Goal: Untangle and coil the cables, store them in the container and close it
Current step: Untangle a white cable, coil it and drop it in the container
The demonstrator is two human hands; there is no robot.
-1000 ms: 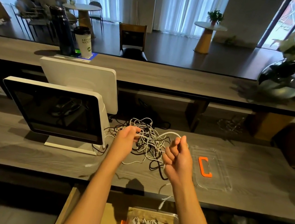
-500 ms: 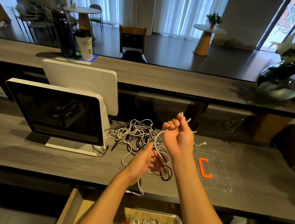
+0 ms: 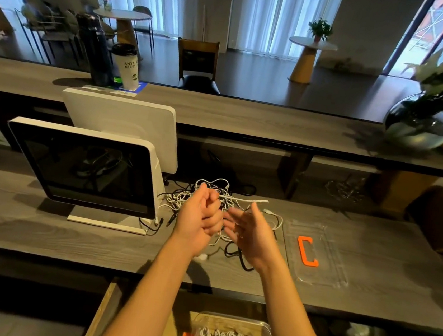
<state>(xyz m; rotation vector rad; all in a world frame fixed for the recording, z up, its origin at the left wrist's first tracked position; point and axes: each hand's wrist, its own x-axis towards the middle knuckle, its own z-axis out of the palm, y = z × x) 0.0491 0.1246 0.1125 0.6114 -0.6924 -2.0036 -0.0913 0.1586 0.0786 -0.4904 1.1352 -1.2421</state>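
On the lower grey wood-grain counter (image 3: pixel 41 233), directly ahead of the person, lies the tangle of cables (image 3: pixel 206 198): thin white cords with a few black ones, looped loosely over one another. Judged light, limp and springy; the strands will snag if pulled hard, so they are best taken near a free end or plug and drawn out loop by loop.

The left hand (image 3: pixel 199 216) is raised over the tangle with fingers curled; it appears to grip a white cable (image 3: pixel 247 199) that runs out straight to the right from the fist. The right hand (image 3: pixel 248 233) is beside it, palm inward, fingers spread and relaxed; it is blurred and holds nothing that can be seen. A white plug end (image 3: pixel 202 257) lies on the counter below the left wrist.

The clear plastic container (image 3: pixel 264 335) sits in an open drawer at the near edge, already holding several coiled white cables. Its wall looks thin and smooth, probably rigid. The clear lid (image 3: pixel 326 235), with an orange clip (image 3: pixel 307 251), lies flat on the counter to the right of the tangle, apart from it.

To the left stands a white-framed screen (image 3: pixel 85 169) with glossy black glass. On the upper counter are a paper cup (image 3: pixel 127 66), a dark bottle (image 3: pixel 94 48) and a glass vase (image 3: pixel 415 126).
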